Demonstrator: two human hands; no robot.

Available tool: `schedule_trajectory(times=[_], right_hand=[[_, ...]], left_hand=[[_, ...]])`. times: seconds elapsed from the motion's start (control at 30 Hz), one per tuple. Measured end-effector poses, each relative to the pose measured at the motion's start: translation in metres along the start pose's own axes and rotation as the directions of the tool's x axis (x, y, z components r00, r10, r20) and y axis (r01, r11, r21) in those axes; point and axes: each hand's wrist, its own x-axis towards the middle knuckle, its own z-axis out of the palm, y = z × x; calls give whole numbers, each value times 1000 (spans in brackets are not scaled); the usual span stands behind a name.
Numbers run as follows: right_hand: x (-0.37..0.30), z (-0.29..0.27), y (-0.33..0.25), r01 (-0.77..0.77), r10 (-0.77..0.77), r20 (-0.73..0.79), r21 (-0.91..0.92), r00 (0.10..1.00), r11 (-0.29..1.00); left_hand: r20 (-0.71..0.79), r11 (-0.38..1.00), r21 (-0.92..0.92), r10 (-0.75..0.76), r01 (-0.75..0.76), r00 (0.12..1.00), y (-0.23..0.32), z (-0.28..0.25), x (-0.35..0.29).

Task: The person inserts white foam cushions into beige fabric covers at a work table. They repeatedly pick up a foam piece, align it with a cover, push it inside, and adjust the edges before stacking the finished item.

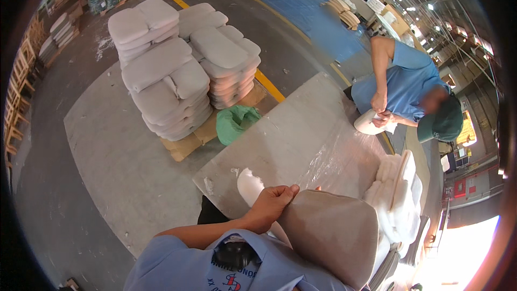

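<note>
A grey-brown fabric seat cushion (pixel 334 226) stands tilted up close in front of my chest. My left hand (pixel 277 203) is closed on its upper left edge, thumb and fingers pinched together. Only a fingertip of what seems to be my right hand (pixel 318 188) shows past the cushion's top edge; the rest is hidden behind it. Beside my left hand, a white piece of padding (pixel 249 184) with a torn edge lies at the near side of the grey worktable (pixel 291 145).
Stacked white pads (pixel 397 194) stand at the table's right. Across it, a co-worker in blue (pixel 404 81) handles a pale cushion (pixel 367 123). Beyond the left side are piles of grey cushions (pixel 161 81) on cardboard (pixel 188 146) and a green bag (pixel 235 124).
</note>
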Motion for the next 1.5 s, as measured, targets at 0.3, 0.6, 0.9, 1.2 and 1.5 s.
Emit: schedule_trajectory(times=[0.3, 0.6, 0.9, 1.2, 1.5], right_hand=[[-10, 1, -14, -152, 144, 136, 52, 980, 987], [-3, 15, -28, -246, 232, 215, 38, 949, 969], [54, 26, -21, -55, 44, -34, -449, 998, 892], [136, 86, -30, 198, -306, 106, -938, 946, 285], [191, 45, -5, 333, -123, 439, -442, 890, 833]], left_hand=[[240, 886, -337, -244, 317, 939, -27, -10, 10], [350, 892, -356, -147, 277, 925, -40, -27, -1], [-128, 978, 147, 166, -146, 978, -25, -24, -11], [-436, 741, 651, 541, -162, 720, -40, -75, 28], [-460, 697, 708, 577, -113, 675, -71, -128, 66]])
